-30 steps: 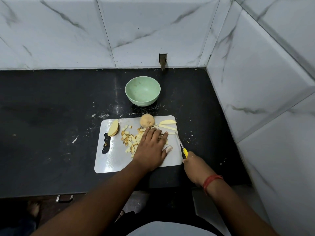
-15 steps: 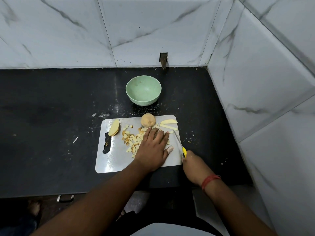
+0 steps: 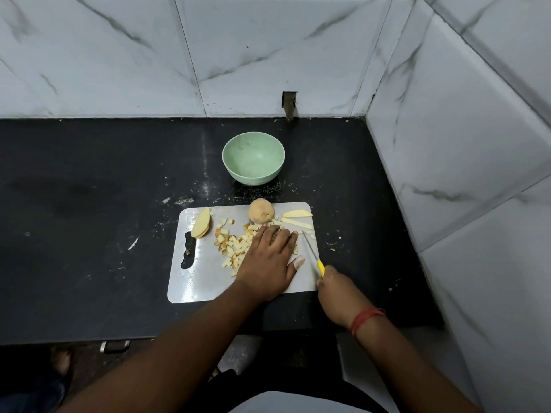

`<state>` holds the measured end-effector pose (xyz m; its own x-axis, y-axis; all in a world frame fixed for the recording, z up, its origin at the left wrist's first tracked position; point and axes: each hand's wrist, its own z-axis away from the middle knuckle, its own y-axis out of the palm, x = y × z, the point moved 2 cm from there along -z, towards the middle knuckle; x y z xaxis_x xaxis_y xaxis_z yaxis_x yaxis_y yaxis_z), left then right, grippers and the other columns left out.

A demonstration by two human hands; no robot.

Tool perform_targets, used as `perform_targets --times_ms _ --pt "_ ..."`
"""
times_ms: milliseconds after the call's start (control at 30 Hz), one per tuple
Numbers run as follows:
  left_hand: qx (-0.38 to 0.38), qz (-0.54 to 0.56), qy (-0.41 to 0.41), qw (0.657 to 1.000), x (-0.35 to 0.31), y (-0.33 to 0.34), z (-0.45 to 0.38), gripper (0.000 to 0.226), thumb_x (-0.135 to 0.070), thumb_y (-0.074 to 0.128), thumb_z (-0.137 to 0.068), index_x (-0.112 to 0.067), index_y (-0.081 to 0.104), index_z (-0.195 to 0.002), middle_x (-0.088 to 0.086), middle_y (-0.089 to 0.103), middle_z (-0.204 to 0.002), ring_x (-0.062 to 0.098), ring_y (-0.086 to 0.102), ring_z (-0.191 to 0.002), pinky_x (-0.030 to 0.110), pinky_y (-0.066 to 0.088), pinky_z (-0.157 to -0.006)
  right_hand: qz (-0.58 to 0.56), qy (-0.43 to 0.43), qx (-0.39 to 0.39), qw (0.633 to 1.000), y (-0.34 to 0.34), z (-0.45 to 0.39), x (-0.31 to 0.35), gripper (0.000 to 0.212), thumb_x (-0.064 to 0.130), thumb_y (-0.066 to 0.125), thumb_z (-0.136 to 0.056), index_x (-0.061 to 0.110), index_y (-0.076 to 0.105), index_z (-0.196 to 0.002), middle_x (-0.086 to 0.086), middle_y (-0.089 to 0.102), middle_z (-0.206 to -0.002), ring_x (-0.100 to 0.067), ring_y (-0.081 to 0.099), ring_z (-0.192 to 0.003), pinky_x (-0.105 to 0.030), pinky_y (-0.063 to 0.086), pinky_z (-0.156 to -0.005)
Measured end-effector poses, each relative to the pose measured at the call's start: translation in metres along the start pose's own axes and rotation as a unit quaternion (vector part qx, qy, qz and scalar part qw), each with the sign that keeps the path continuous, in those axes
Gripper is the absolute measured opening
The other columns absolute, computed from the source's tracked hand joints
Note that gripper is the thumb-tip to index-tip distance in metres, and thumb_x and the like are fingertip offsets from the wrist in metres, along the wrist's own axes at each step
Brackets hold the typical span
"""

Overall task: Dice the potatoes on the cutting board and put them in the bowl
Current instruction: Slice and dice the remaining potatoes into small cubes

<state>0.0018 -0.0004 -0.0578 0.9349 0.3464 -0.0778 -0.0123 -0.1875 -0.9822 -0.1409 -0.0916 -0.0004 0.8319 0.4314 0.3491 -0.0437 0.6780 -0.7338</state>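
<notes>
Potato dice [image 3: 231, 247] lie in a loose heap on the middle of the grey cutting board [image 3: 202, 281], some pieces browned, some pale. Whole unpeeled potato [image 3: 261, 212] sits at the board's far edge, just beyond the heap. Potato half-slices [image 3: 201, 223], stacked, rest at the far left corner of the board beside its handle slot. Two long potato strips [image 3: 296, 218] lie at the far right corner.

Left hand [image 3: 269, 262]: palm down over the right part of the heap, fingers extended forward and close together, laid flat on potato pieces; what sits directly under the fingers is hidden. Thumb is spread to the right, its tip on the bare board.

Right hand [image 3: 338, 289]: at the near right corner of the board, fingers curled round the yellow handle of the knife [image 3: 313, 254]. Blade is thin, points away from the person and slightly left, its tip near the left hand's fingertips and close to the strips. Whether the edge touches the board cannot be told. Red thread band [image 3: 365, 318] on the right wrist.

Green bowl [image 3: 253, 162] stands on the black countertop [image 3: 89, 189] beyond the board, apart from it; no dice visible inside. Small scraps dot the counter around the board. Marble-patterned tiles [image 3: 149, 55] form the back and right walls
</notes>
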Motion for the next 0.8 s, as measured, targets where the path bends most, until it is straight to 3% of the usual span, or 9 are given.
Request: perform_targets --times_ms 100,200,400,600,667,800 --pt "0.003 0.001 0.001 1.000 -0.001 -0.001 -0.001 0.065 -0.054 0.029 -0.106 -0.012 0.049 -0.152 0.008 0.052 -0.145 0.033 0.042 -0.139 0.052 0.026 -0.123 0.009 -0.002 0.000 1.000 0.000 0.008 -0.008 0.010 0.014 0.039 -0.101 0.008 0.044 -0.107 -0.018 0.061 -0.106 -0.026 0.055 -0.079 -0.028 0.038 -0.067" --pt "0.004 0.003 0.000 1.000 0.001 0.000 0.000 0.066 -0.054 0.029 -0.106 -0.012 0.047 -0.153 0.007 0.050 -0.146 0.033 0.040 -0.140 0.051 0.025 -0.124 -0.004 -0.017 -0.024 1.000 -0.003 0.011 -0.007 0.007 0.016 0.038 -0.101 0.010 0.042 -0.100 -0.017 0.061 -0.101 -0.026 0.056 -0.078 -0.029 0.039 -0.065" --pt "-0.026 0.007 0.017 0.999 0.001 -0.001 0.002 0.062 -0.051 0.036 -0.106 -0.009 0.051 -0.149 0.008 0.054 -0.142 0.033 0.043 -0.136 0.051 0.028 -0.122 0.005 -0.014 -0.010 1.000 -0.003 0.002 0.005 0.020 0.017 0.039 -0.102 0.005 0.046 -0.116 -0.018 0.061 -0.110 -0.029 0.060 -0.089 -0.028 0.039 -0.069" --pt "-0.020 0.005 0.018 1.000 -0.001 -0.001 0.002 0.060 -0.050 0.036 -0.106 -0.011 0.052 -0.149 0.006 0.054 -0.142 0.031 0.042 -0.137 0.051 0.027 -0.123 0.023 0.007 0.009 1.000 -0.003 0.007 -0.004 0.019 0.015 0.039 -0.102 0.005 0.046 -0.117 -0.014 0.059 -0.102 -0.020 0.052 -0.074 -0.027 0.038 -0.064" --pt "-0.018 0.004 0.019 1.000 -0.001 -0.002 0.001 0.061 -0.051 0.035 -0.106 -0.012 0.051 -0.150 0.006 0.054 -0.143 0.031 0.042 -0.138 0.052 0.026 -0.123 0.018 0.006 0.008 1.000 -0.003 0.011 -0.008 0.016 0.017 0.040 -0.102 0.007 0.046 -0.113 -0.011 0.057 -0.095 -0.018 0.052 -0.071 -0.027 0.036 -0.059" --pt "-0.033 0.010 0.017 0.999 0.000 -0.002 0.003 0.061 -0.050 0.037 -0.106 -0.010 0.051 -0.150 0.008 0.054 -0.145 0.031 0.042 -0.138 0.051 0.028 -0.122 -0.002 -0.018 -0.021 1.000 -0.005 0.016 -0.005 0.006 0.014 0.038 -0.102 0.011 0.042 -0.098 -0.015 0.061 -0.100 -0.023 0.053 -0.076 -0.027 0.037 -0.064"
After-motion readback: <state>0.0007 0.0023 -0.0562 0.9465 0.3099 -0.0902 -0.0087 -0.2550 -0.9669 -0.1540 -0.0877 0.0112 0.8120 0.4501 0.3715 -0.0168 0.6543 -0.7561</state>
